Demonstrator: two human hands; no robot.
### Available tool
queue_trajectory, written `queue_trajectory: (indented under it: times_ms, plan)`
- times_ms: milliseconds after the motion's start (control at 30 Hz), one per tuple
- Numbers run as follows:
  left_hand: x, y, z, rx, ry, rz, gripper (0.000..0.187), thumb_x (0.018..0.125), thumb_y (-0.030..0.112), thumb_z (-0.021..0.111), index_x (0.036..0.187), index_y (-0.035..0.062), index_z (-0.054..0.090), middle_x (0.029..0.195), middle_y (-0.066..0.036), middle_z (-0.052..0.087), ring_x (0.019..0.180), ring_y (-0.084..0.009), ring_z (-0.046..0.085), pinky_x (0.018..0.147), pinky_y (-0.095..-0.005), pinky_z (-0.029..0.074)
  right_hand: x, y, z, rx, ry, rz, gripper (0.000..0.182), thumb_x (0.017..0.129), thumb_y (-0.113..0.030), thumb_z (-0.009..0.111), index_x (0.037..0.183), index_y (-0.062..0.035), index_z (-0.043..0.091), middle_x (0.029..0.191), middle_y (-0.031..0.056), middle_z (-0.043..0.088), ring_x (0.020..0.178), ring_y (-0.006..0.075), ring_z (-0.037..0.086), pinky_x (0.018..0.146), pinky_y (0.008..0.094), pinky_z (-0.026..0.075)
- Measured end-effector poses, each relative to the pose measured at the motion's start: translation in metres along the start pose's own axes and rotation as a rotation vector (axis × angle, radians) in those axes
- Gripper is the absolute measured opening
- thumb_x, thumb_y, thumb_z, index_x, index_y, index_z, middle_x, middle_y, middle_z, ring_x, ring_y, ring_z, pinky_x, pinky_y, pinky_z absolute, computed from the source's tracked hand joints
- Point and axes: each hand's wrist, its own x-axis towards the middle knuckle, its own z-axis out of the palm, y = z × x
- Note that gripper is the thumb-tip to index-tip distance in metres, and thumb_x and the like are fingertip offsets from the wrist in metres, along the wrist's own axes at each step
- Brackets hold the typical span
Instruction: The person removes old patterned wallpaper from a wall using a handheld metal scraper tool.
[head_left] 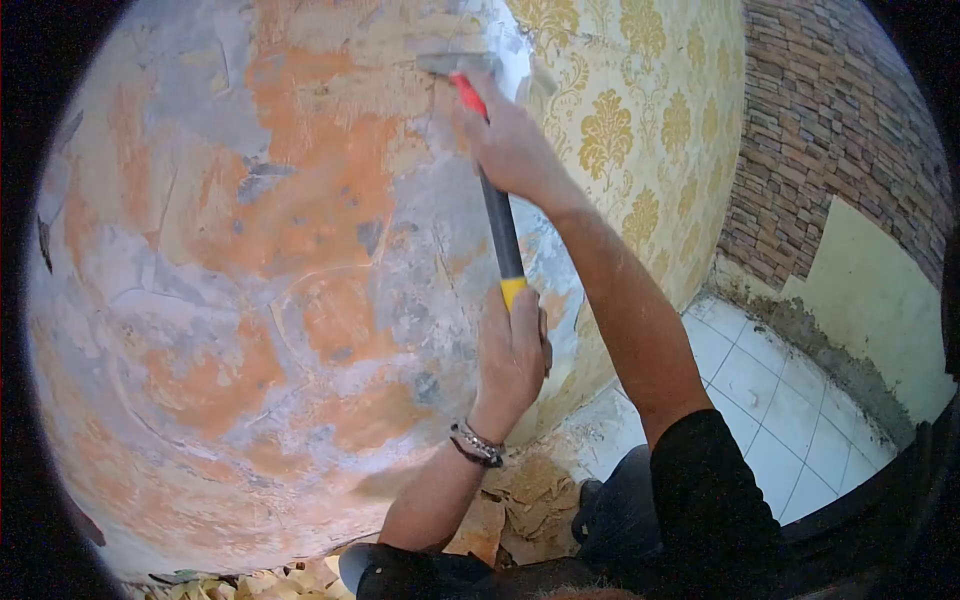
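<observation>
A long-handled scraper [503,235] slants up along the wall, with a dark shaft, a yellow band low down and a red neck near its wide metal blade [440,63]. The blade is against the wall at the top of the view, slightly blurred. My left hand [513,350], with bracelets at the wrist, is closed round the lower handle by the yellow band. Higher up, my right hand [510,145] grips just below the red neck; its fingers are partly smeared. The wall [320,200] shows patchy orange, grey and whitish layers.
Yellow damask wallpaper [640,120] covers the wall right of the scraper. Brick-pattern covering [820,130] is on the far wall, its lower part bare and crumbling. White floor tiles [770,400] lie at right. Torn scraps [535,495] litter the floor below.
</observation>
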Motion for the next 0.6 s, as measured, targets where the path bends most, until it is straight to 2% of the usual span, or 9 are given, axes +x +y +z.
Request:
queue_trajectory:
  times_ms: [100, 167, 200, 267, 300, 400, 467, 567, 600]
  plan:
    - [0.011, 0.009, -0.004, -0.516, -0.025, -0.420, 0.025, 0.101, 0.028, 0.043, 0.093, 0.0050, 0.049, 0.066, -0.001, 0.046, 0.043, -0.0091, 0.041, 0.040, -0.0268, 0.036, -0.006, -0.005, 0.001, 0.045, -0.073, 0.052, 0.055, 0.094, -0.030, 0.045, 0.143, -0.0082, 0.035, 0.125, 0.0317, 0.053, 0.116, 0.0460, 0.051, 0.096, 0.0444, 0.042]
    - [0.026, -0.015, 0.004, 0.139, 0.185, 0.244, 0.026, 0.102, 0.028, 0.041, 0.093, 0.0045, 0.050, 0.065, -0.001, 0.046, 0.045, -0.0086, 0.043, 0.042, -0.0267, 0.036, 0.007, 0.001, 0.000, 0.040, -0.012, 0.077, 0.056, 0.093, -0.031, 0.046, 0.143, -0.0082, 0.035, 0.130, 0.0307, 0.050, 0.120, 0.0441, 0.050, 0.099, 0.0431, 0.040]
    - [0.036, -0.007, -0.005, 0.140, 0.182, 0.246, 0.026, 0.102, 0.028, 0.041, 0.093, 0.0045, 0.050, 0.065, -0.001, 0.046, 0.045, -0.0086, 0.043, 0.042, -0.0267, 0.036, 0.017, 0.003, -0.001, 0.042, -0.009, 0.080, 0.056, 0.093, -0.031, 0.046, 0.143, -0.0082, 0.035, 0.130, 0.0307, 0.050, 0.120, 0.0441, 0.050, 0.099, 0.0431, 0.040]
    - [0.056, 0.021, -0.027, -0.318, -0.078, -0.323, 0.016, 0.098, 0.018, 0.047, 0.097, 0.0014, 0.050, 0.072, -0.008, 0.051, 0.055, -0.0172, 0.051, 0.047, -0.0332, 0.041, 0.036, 0.004, -0.003, 0.052, 0.053, 0.055, 0.058, 0.093, -0.033, 0.046, 0.144, -0.0078, 0.034, 0.130, 0.0301, 0.051, 0.120, 0.0448, 0.050, 0.099, 0.0432, 0.040]
    - [0.053, 0.018, -0.028, -0.317, -0.078, -0.328, 0.016, 0.098, 0.018, 0.047, 0.097, 0.0014, 0.050, 0.072, -0.008, 0.051, 0.055, -0.0172, 0.051, 0.047, -0.0332, 0.041, 0.033, 0.002, -0.003, 0.053, 0.050, 0.058, 0.058, 0.093, -0.033, 0.046, 0.144, -0.0078, 0.034, 0.130, 0.0301, 0.051, 0.120, 0.0448, 0.050, 0.099, 0.0432, 0.040]
    - [0.043, -0.001, -0.022, -0.236, -0.058, -0.240, 0.016, 0.097, 0.016, 0.050, 0.099, -0.0003, 0.051, 0.075, -0.011, 0.053, 0.060, -0.0212, 0.053, 0.050, -0.0366, 0.043, 0.025, 0.000, 0.001, 0.066, 0.053, 0.095, 0.058, 0.092, -0.033, 0.048, 0.143, -0.0067, 0.036, 0.130, 0.0297, 0.051, 0.119, 0.0446, 0.050, 0.099, 0.0427, 0.041]
    - [0.046, -0.017, -0.015, 0.084, 0.155, 0.224, 0.023, 0.099, 0.023, 0.048, 0.096, 0.0000, 0.053, 0.070, -0.010, 0.052, 0.058, -0.0192, 0.052, 0.051, -0.0355, 0.043, 0.030, 0.009, 0.007, 0.028, 0.108, 0.011, 0.055, 0.092, -0.032, 0.048, 0.141, -0.0071, 0.038, 0.127, 0.0294, 0.053, 0.118, 0.0445, 0.051, 0.098, 0.0427, 0.041]
    - [0.090, -0.015, -0.024, 0.060, 0.079, 0.191, 0.025, 0.099, 0.023, 0.046, 0.096, 0.0003, 0.054, 0.070, -0.009, 0.053, 0.058, -0.0180, 0.053, 0.051, -0.0333, 0.042, 0.072, 0.012, -0.001, 0.043, 0.138, -0.024, 0.052, 0.093, -0.031, 0.048, 0.139, -0.0085, 0.039, 0.122, 0.0298, 0.055, 0.116, 0.0449, 0.052, 0.096, 0.0438, 0.042]
    - [0.100, 0.011, -0.040, -0.221, -0.114, -0.283, 0.014, 0.094, 0.011, 0.054, 0.099, -0.0010, 0.052, 0.082, -0.016, 0.056, 0.069, -0.0255, 0.056, 0.054, -0.0367, 0.044, 0.078, 0.018, 0.000, -0.033, 0.177, -0.100, 0.053, 0.092, -0.033, 0.047, 0.139, -0.0108, 0.036, 0.106, 0.0338, 0.060, 0.099, 0.0524, 0.056, 0.083, 0.0554, 0.046]
